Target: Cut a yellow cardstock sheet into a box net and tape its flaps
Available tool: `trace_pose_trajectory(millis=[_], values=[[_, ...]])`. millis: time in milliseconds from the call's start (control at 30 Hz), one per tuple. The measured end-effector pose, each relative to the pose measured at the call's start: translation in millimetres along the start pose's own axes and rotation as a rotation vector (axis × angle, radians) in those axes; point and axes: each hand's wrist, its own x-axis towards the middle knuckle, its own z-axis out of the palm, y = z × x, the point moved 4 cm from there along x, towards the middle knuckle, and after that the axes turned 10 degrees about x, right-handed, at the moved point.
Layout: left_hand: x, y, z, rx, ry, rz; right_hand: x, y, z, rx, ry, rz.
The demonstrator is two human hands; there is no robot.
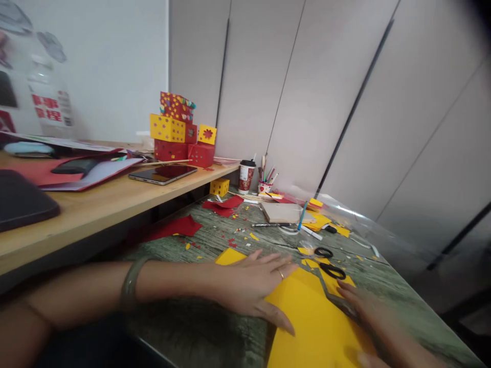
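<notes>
My left hand [255, 286] lies flat with fingers spread on the left part of a large yellow paper sheet [310, 327] on the grey-green table; a ring shows on one finger and a bangle on the wrist. My right hand [364, 309] rests on the sheet's right side, fingers stretched toward black-handled scissors [333, 271] that lie partly on the yellow paper; it is blurred. A second black scissor handle [323, 252] lies just beyond.
Red paper pieces [224, 204] and small scraps litter the table. A paper cup [246, 177], a pot of pens [264, 185] and a brown notebook [282, 212] stand farther back. A raised wooden shelf [95, 204] at left holds stacked red and yellow boxes [180, 130] and a tablet [163, 174].
</notes>
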Motion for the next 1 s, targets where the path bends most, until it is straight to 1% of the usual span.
trace_pose_trajectory(millis=[100, 167, 233, 267, 300, 333, 433, 533, 600, 700, 800, 900, 1000], values=[[2, 3, 9, -0.011, -0.006, -0.014, 0, -6, 4, -0.148, -0.05, -0.039], [1, 6, 17, 0.002, -0.005, -0.017, 2, -4, 4, -0.265, -0.11, -0.066], [0, 10, 23, 0.027, 0.005, -0.014, 9, 1, -1, -0.36, -0.146, -0.075], [0, 10, 25, 0.036, 0.014, -0.013, 15, 5, -6, -0.391, -0.137, -0.07], [0, 11, 27, 0.043, 0.026, -0.014, 23, 10, -13, -0.413, -0.084, -0.046], [1, 11, 27, 0.046, 0.039, -0.015, 32, 15, -18, -0.414, -0.051, -0.023], [4, 8, 28, 0.04, 0.067, -0.022, 60, 34, -24, -0.396, -0.035, -0.004], [5, 6, 28, 0.038, 0.075, -0.029, 83, 51, -17, -0.353, -0.075, -0.006], [5, 5, 28, 0.05, 0.082, -0.022, 92, 58, -10, -0.325, -0.093, -0.007], [6, 8, 27, 0.098, 0.094, -0.007, 97, 64, -5, -0.321, -0.068, 0.025], [7, 15, 26, 0.146, 0.078, 0.008, 97, 71, -5, -0.361, -0.047, 0.102], [10, 24, 26, 0.122, 0.028, 0.038, 97, 81, -6, -0.407, -0.057, 0.193], [14, 31, 28, 0.041, -0.058, 0.062, 99, 89, -9, -0.431, -0.067, 0.248]])
